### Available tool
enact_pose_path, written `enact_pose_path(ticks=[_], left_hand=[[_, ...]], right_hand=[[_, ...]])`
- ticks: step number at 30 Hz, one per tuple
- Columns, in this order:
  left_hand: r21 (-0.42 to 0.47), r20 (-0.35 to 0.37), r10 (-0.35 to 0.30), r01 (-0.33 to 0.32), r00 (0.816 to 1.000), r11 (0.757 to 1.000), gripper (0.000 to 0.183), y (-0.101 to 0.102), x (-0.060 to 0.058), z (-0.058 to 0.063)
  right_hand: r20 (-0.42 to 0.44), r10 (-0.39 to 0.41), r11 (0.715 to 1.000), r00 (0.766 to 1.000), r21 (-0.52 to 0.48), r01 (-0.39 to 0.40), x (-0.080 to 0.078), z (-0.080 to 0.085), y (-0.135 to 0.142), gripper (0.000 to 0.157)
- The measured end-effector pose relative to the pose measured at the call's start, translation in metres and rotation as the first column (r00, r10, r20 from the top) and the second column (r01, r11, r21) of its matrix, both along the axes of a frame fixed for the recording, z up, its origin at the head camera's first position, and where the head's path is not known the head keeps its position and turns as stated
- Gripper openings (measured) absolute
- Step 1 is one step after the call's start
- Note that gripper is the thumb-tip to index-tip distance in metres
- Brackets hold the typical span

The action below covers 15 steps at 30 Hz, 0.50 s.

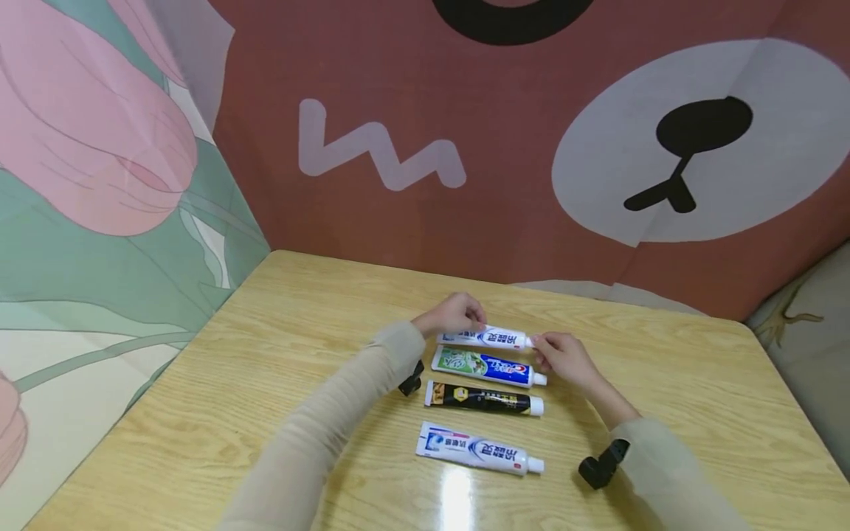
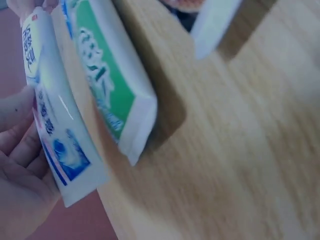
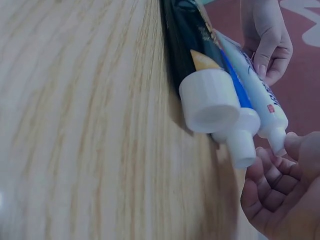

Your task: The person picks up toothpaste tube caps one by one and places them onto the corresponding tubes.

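Farthest back in a column of toothpaste tubes lies a white toothpaste tube (image 1: 494, 337) with blue lettering. My left hand (image 1: 456, 313) grips its body, thumb over the printed side and fingers behind, as the left wrist view shows. At the other end, my right hand (image 1: 563, 357) pinches the small white cap (image 3: 277, 142) between thumb and fingers. Just in front is a green and blue toothpaste tube (image 1: 488, 366), its cap close to my right fingers. A black toothpaste tube (image 1: 481, 398) with a wide white cap lies nearer, then a second white toothpaste tube (image 1: 474, 448).
The wooden table (image 1: 319, 310) reaches back to a wall (image 1: 398, 228) with a cartoon bear print. A floral panel (image 1: 99, 280) stands on the left. Black wrist cameras sit at both sleeves, the right one (image 1: 600, 466) low beside the nearest tube's cap end.
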<state>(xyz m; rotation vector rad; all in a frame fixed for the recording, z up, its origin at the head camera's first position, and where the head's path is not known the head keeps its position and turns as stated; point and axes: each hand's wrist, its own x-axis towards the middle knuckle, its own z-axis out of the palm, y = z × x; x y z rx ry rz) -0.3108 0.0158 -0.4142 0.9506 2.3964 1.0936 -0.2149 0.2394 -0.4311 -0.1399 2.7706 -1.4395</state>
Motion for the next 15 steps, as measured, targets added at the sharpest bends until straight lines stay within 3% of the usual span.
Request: enact_pose_path(ticks=[4, 7, 11, 15], left_hand=[[-0.09, -0.058, 0.02, -0.025, 0.998, 0.996, 0.009, 0.0, -0.002, -0.004], [-0.107, -0.096, 0.061, -0.071, 0.994, 0.992, 0.015, -0.002, -0.003, -0.004], [0.001, -0.097, 0.158, -0.159, 0.983, 0.987, 0.023, -0.015, -0.002, 0.003], [0.144, -0.053, 0.196, -0.187, 0.979, 0.972, 0.021, -0.035, 0.01, 0.015]], right_hand=[[0.012, -0.005, 0.998, 1.0, 0.062, 0.004, -0.006, -0.008, -0.002, 0.029], [0.004, -0.021, 0.994, 1.0, 0.106, 0.021, -0.006, -0.011, 0.001, 0.026], [-0.041, -0.018, 0.992, 0.999, 0.125, 0.023, 0.003, -0.008, 0.012, 0.027], [-0.146, 0.019, 0.983, 0.989, 0.184, 0.008, 0.021, 0.006, 0.026, 0.028]])
